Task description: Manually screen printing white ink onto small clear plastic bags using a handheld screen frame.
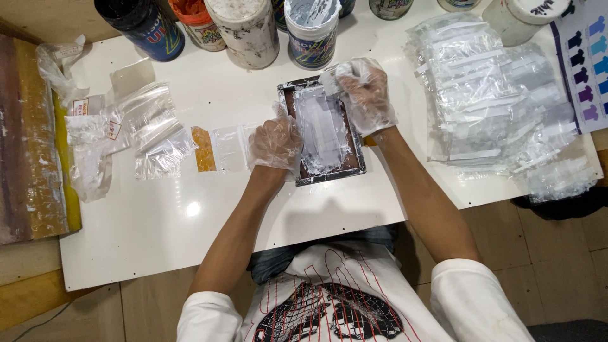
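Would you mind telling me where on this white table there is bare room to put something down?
The widest bare patch of the white table lies along its near edge, below the loose bags and left of the left hand. A smaller one sits between the small frame and the stack of bags. The far edge is crowded with paint jars.
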